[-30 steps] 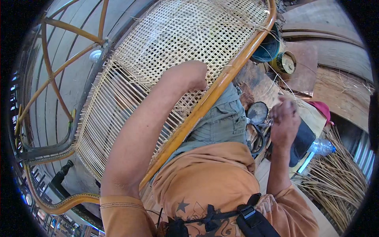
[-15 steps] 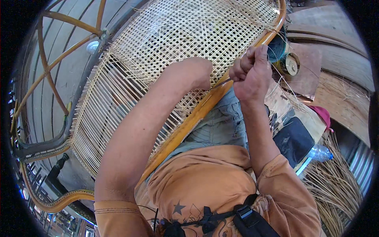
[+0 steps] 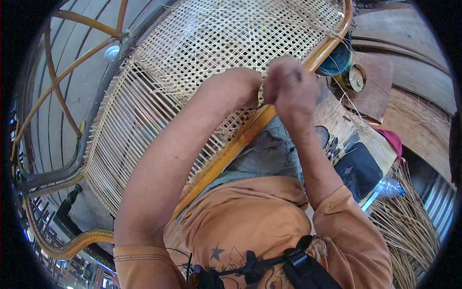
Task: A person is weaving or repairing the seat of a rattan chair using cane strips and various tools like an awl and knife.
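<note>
Across my lap lies a large frame of varnished rattan (image 3: 250,129) with an open cane weave (image 3: 226,38) stretched over it. My left hand (image 3: 246,85) rests on the weave by the near rail; its fingers are hidden behind the wrist. Close beside it on the right, my right hand (image 3: 291,91) is closed in a fist over the rail, smeared by motion. A thin dark awl-like tool came out of this fist a moment earlier; now the hand almost wholly hides it. Left of my left arm, the strands (image 3: 130,130) run in one direction only.
To the right are a teal bucket (image 3: 334,60), a round tin (image 3: 356,78), a black flat piece (image 3: 358,168), a plastic bottle (image 3: 390,187) and a bundle of cane strips (image 3: 406,226). Another rattan frame (image 3: 57,82) stands at the left. Loose strands trail over the weave's far right.
My right hand has moved left and slightly down, from beyond the rail to right beside my left hand. The tool's shaft no longer shows plainly. My left hand has barely moved.
</note>
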Tool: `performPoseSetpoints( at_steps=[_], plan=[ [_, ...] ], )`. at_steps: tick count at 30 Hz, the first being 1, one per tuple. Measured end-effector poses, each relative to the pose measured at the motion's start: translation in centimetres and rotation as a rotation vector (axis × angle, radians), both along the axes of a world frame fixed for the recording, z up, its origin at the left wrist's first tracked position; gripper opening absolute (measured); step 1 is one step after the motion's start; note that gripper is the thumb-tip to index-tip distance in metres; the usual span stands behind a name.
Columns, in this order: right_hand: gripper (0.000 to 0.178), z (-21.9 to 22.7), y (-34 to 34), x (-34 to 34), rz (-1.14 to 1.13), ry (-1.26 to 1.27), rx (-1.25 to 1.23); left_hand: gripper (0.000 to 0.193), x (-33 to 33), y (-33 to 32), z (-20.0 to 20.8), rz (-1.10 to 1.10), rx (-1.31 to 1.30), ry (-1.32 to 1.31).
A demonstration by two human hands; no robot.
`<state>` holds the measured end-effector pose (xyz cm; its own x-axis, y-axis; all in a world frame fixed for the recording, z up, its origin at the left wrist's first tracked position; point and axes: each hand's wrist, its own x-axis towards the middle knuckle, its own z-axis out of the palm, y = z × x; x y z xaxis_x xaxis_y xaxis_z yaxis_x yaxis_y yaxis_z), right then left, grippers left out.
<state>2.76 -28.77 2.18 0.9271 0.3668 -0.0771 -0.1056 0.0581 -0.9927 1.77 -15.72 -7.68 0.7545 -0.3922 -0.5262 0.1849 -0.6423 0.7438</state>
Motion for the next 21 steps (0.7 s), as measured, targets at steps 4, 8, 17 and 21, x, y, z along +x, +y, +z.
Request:
performPoseSetpoints(
  at_steps=[4,8,17,21],
  plan=[
    [0.036,0.6,-1.3,-0.3,0.25,-0.021,-0.111,0.022,0.7,-0.2,7.5,0.076,-0.196,0.17],
    [0.043,3.8,-0.7,0.4,0.018,0.002,0.171,0.028,1.3,-0.6,5.6,-0.239,0.215,-0.059],
    [0.048,0.7,-1.5,0.3,0.002,0.165,0.227,0.029,1.5,-0.8,9.1,-0.188,0.37,0.154],
    [0.046,0.1,-1.5,0.2,0.008,0.134,0.192,0.023,1.0,-0.5,7.5,-0.143,0.286,0.005]
  ],
)
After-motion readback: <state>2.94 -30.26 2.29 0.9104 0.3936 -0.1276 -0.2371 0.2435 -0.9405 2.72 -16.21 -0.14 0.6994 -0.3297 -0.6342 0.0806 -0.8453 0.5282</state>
